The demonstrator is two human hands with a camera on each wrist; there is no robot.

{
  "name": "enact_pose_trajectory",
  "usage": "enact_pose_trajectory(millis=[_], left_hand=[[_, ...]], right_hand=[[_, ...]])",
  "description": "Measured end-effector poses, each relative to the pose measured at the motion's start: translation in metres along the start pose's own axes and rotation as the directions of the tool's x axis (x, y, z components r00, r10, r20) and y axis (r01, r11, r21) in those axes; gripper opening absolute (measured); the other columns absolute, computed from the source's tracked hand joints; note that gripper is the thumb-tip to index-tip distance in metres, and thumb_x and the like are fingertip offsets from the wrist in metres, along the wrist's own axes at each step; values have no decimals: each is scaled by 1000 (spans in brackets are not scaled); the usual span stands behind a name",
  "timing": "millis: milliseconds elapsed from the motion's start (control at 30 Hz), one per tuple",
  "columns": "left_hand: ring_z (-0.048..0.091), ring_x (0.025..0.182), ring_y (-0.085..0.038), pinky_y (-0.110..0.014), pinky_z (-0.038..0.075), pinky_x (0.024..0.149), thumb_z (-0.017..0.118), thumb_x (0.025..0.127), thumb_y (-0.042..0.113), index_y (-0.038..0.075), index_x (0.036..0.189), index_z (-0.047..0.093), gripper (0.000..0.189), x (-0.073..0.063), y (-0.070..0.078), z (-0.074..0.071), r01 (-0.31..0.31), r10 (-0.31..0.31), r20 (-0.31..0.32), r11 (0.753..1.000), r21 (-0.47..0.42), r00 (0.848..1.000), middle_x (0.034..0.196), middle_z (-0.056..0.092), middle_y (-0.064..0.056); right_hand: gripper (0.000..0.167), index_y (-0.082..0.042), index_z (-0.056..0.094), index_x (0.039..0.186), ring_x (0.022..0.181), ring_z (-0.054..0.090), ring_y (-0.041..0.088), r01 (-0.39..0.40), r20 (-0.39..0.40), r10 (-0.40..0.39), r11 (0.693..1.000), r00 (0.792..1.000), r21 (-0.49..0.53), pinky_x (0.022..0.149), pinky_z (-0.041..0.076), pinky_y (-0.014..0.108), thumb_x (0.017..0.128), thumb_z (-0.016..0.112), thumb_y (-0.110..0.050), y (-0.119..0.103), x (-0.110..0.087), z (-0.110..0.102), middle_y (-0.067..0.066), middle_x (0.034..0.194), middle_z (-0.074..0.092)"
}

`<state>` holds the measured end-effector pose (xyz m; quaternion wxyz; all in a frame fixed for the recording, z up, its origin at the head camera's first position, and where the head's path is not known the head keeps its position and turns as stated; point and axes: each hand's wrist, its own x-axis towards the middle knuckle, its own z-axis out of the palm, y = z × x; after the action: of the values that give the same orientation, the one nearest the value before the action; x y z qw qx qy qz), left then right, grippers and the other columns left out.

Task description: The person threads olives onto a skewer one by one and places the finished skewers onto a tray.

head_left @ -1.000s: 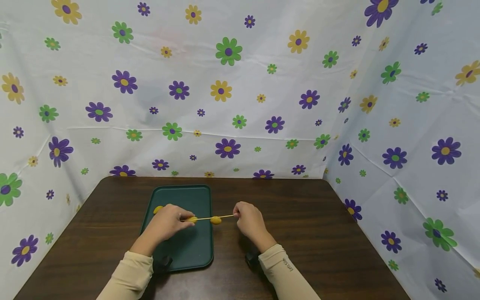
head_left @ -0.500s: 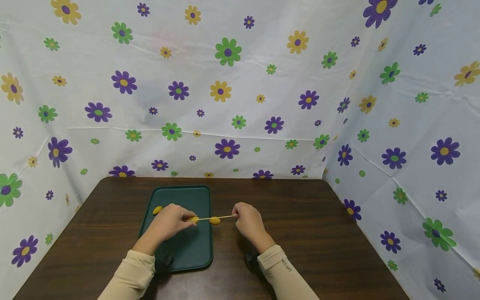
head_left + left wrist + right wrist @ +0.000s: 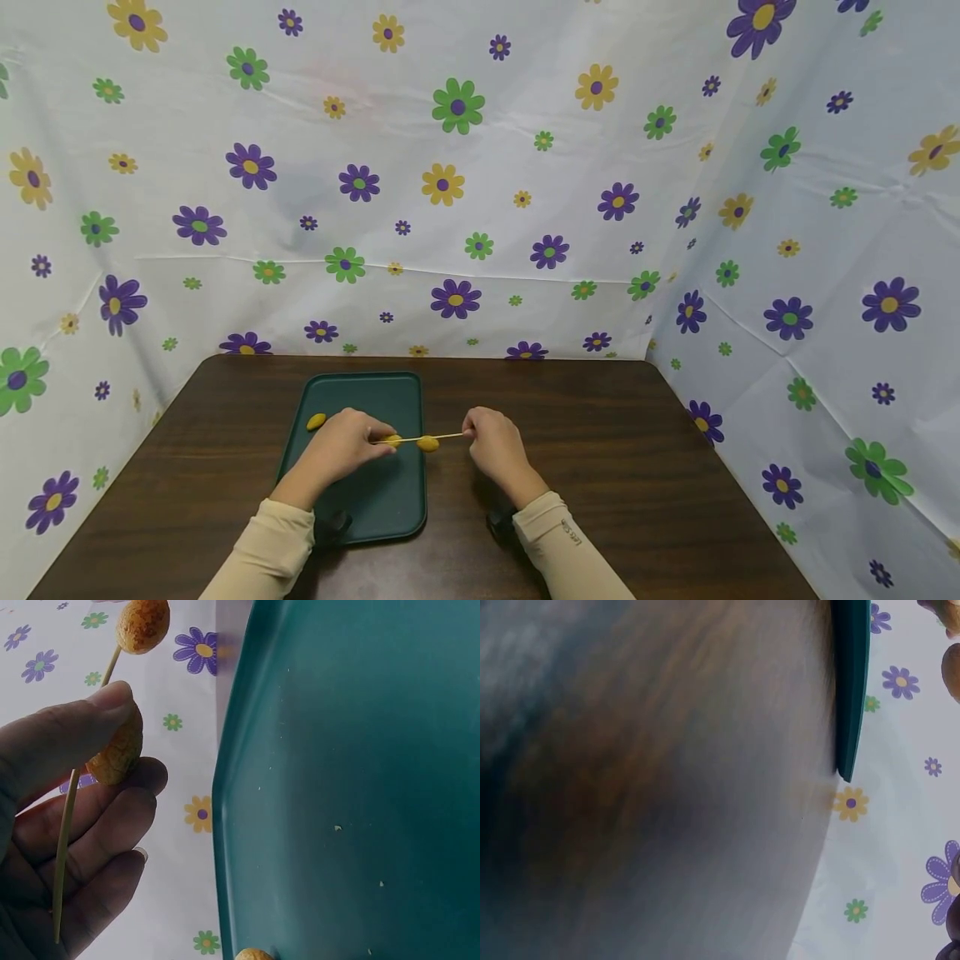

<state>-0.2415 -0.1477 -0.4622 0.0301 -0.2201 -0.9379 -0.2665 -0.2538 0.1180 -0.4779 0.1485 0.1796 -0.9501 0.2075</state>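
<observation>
In the head view a thin wooden skewer (image 3: 450, 436) runs level between the two hands. My left hand (image 3: 337, 446), over the tray, pinches a golden-brown egg-shaped ball (image 3: 116, 754) on it between thumb and fingers. The skewer's pointed end sticks out past that ball, in front of the palm. A second such ball (image 3: 427, 444) sits on the skewer between the hands, just beyond the tray's right edge. My right hand (image 3: 497, 446) grips the skewer's other end with curled fingers. Only dark fingertips (image 3: 954, 922) of it appear in the right wrist view.
A dark green tray (image 3: 375, 500) lies on the brown wooden table (image 3: 600, 483), left of centre. Another golden ball (image 3: 317, 422) rests near its left rim; small crumbs (image 3: 337, 828) dot the tray. A flowered white cloth (image 3: 480, 167) hangs behind the table and at the sides.
My left hand has shifted slightly right, bringing its ball along the skewer closer to the second ball. My right hand has edged slightly left, still gripping the end.
</observation>
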Motion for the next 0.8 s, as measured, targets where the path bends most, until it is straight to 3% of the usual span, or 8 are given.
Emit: enact_pose_trajectory(millis=[200, 400, 800], left_hand=[[55, 66, -1, -21, 51, 62, 82, 86, 21, 13, 100, 82, 16, 0, -1, 0, -29, 29, -2, 1000, -7, 1000, 85, 75, 8], [55, 67, -2, -21, 52, 64, 82, 86, 22, 13, 100, 82, 16, 1, 0, 1, -17, 17, 3, 1000, 5, 1000, 86, 75, 7], [56, 68, -1, -22, 53, 65, 82, 87, 20, 13, 101, 82, 16, 5, 2, 6, -28, 28, 10, 1000, 1, 1000, 88, 75, 6]], right_hand=[[26, -16, 63, 76, 66, 55, 12, -2, 1, 2, 1000, 1000, 7, 61, 49, 32, 80, 76, 7, -1, -1, 2, -4, 77, 63], [23, -15, 64, 79, 67, 54, 12, -9, 26, 8, 1000, 1000, 20, 64, 51, 31, 85, 73, 6, -4, -2, 0, -1, 80, 64], [26, -14, 63, 75, 67, 56, 14, 18, -11, -18, 1000, 1000, 23, 62, 51, 33, 79, 75, 8, -5, -2, 2, -2, 76, 63]])
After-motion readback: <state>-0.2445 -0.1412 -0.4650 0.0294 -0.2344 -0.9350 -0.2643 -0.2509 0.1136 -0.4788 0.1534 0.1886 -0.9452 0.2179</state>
